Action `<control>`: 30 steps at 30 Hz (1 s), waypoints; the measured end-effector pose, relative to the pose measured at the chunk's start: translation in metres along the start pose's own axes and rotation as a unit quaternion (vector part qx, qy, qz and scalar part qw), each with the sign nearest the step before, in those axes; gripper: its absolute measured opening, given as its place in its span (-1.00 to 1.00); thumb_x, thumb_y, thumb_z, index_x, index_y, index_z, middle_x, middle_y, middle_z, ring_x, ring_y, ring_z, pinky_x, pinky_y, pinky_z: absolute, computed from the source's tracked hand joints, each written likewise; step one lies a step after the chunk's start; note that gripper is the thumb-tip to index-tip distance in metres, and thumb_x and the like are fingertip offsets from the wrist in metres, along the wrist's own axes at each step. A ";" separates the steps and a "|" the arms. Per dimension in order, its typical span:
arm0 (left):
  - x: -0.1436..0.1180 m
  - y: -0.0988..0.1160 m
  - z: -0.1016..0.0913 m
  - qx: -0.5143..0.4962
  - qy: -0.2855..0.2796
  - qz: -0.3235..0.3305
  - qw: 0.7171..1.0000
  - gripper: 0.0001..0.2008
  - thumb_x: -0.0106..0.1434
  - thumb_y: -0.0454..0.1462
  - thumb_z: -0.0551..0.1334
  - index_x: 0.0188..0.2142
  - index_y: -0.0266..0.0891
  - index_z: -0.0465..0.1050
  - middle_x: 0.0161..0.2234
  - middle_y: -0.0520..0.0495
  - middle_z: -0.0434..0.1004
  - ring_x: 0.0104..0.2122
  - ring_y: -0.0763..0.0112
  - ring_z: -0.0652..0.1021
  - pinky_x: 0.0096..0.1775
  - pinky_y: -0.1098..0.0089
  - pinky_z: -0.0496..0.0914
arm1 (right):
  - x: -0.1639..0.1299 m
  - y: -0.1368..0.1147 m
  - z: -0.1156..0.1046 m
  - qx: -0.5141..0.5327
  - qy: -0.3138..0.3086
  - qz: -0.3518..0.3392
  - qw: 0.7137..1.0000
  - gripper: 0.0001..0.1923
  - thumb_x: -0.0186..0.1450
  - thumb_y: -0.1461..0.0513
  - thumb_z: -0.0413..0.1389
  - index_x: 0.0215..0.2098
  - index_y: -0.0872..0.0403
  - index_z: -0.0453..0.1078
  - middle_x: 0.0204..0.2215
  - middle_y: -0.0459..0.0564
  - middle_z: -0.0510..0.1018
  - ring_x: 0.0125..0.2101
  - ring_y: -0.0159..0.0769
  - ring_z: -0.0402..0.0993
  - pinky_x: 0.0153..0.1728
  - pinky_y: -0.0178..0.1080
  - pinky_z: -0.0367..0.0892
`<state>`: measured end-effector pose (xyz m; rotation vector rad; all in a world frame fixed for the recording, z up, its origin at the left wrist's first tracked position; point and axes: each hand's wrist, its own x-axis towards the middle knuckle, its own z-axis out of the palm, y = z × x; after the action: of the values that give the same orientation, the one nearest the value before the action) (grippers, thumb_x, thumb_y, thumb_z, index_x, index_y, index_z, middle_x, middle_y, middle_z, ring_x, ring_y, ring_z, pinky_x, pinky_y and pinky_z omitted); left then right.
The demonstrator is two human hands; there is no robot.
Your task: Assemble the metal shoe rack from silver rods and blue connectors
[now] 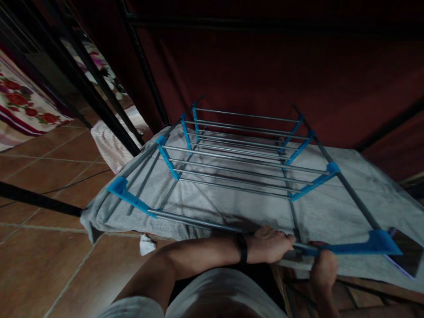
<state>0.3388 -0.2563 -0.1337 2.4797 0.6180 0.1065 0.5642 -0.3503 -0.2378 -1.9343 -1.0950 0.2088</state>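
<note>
pale shorts [212, 296] cut off below, both hands' fingers closed round drying rack [238, 176] near rail, left hand [270, 245], right hand [323, 265]

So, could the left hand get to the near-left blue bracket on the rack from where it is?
Probably yes. The left hand grips the rack's near rail, and that rail runs bare to the near-left blue bracket. Nothing lies along it, only grey cloth beneath.

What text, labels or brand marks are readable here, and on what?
None readable. The rack, its blue brackets and the grey cloth under it show no print. The black wristband is too dark to show any mark. The floral fabric at far left carries only a pattern.
</note>
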 end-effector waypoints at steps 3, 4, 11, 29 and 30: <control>-0.002 0.007 -0.007 0.000 -0.010 -0.029 1.000 -0.69 0.52 -0.12 0.03 -0.03 -0.19 0.49 -0.17 -0.20 0.71 -0.14 0.09 0.69 -0.14 0.19 0.48 | -0.004 -0.023 -0.002 0.042 0.005 0.037 0.998 -0.57 0.31 -0.07 -0.16 -0.36 -0.05 0.43 -0.34 0.15 0.55 -0.22 0.09 0.45 -0.11 0.11 0.32; -0.003 0.009 -0.010 0.002 -0.012 -0.039 0.999 -0.71 0.52 -0.14 0.04 -0.02 -0.18 0.49 -0.14 -0.20 0.71 -0.12 0.09 0.69 -0.12 0.21 0.47 | -0.005 -0.032 -0.003 0.057 0.000 0.048 0.997 -0.54 0.32 -0.10 -0.16 -0.36 -0.04 0.44 -0.36 0.13 0.54 -0.24 0.05 0.44 -0.12 0.08 0.33; 0.002 0.014 -0.031 0.048 -0.033 -0.084 0.995 -0.70 0.54 -0.16 0.03 0.05 -0.16 0.47 -0.11 -0.19 0.71 -0.04 0.10 0.68 -0.03 0.23 0.45 | -0.007 -0.052 0.004 0.196 0.021 0.098 0.975 -0.51 0.37 -0.19 -0.07 -0.37 -0.03 0.38 -0.41 -0.06 0.50 -0.32 -0.19 0.40 -0.22 -0.13 0.35; -0.003 0.010 -0.022 0.030 -0.033 -0.055 0.997 -0.70 0.54 -0.17 0.02 0.01 -0.18 0.49 -0.13 -0.18 0.71 -0.10 0.13 0.69 -0.04 0.24 0.45 | -0.010 -0.049 -0.012 0.256 -0.026 0.092 0.962 -0.49 0.35 -0.22 0.07 -0.22 0.00 0.53 -0.30 -0.03 0.60 -0.22 -0.17 0.46 -0.04 -0.13 0.36; -0.003 0.009 -0.021 0.027 -0.033 -0.054 0.998 -0.69 0.53 -0.17 0.02 0.02 -0.18 0.49 -0.12 -0.19 0.71 -0.09 0.12 0.69 -0.03 0.22 0.46 | -0.010 -0.048 -0.014 0.255 -0.029 0.091 0.962 -0.49 0.34 -0.22 0.08 -0.23 0.00 0.54 -0.29 -0.03 0.61 -0.20 -0.16 0.47 -0.02 -0.13 0.35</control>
<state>0.3357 -0.2529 -0.1116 2.4840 0.7351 -0.0331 0.5359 -0.3552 -0.1953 -1.5640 -0.7983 0.5939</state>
